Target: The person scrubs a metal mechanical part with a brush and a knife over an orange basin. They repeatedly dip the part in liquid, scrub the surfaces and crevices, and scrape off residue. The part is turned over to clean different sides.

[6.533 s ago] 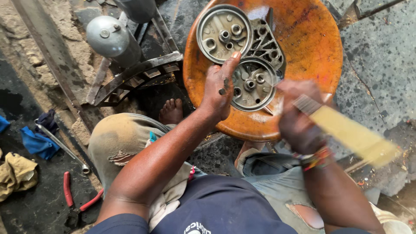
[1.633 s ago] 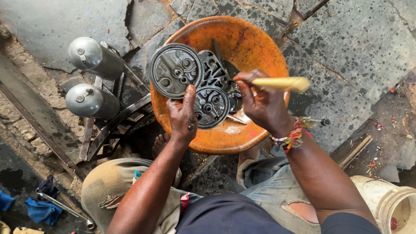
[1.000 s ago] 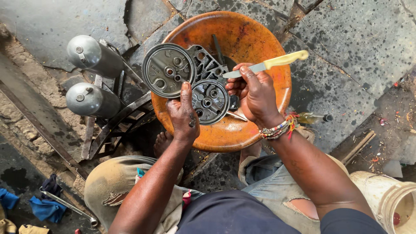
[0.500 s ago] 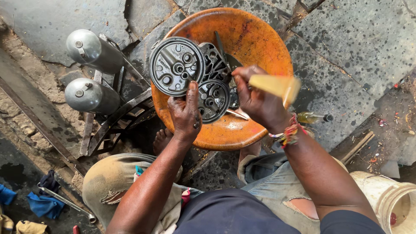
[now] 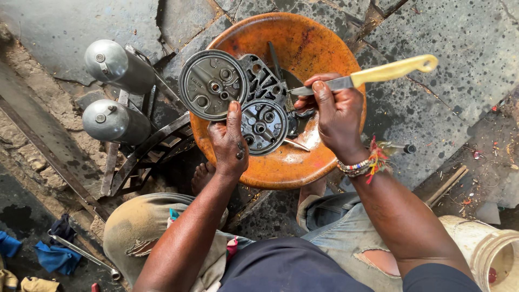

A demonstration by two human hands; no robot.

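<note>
Left hand (image 5: 230, 143) grips the lower edge of the grey metal engine part (image 5: 243, 100), fingers curled around its rim and thumb pressed up its face, propping it tilted inside the orange basin (image 5: 324, 162). My right hand (image 5: 335, 119) is clenched around a knife (image 5: 367, 75) with a yellow handle, the blade tip resting near the part's centre, just beside the round ported plate. To do this well, I judge the blade should stay flat and shallow against the metal, working in short strokes away from the supporting thumb, with the part held firm against the basin wall. Two grey cylinders (image 5: 113, 92) lie on the floor nearby.
</note>
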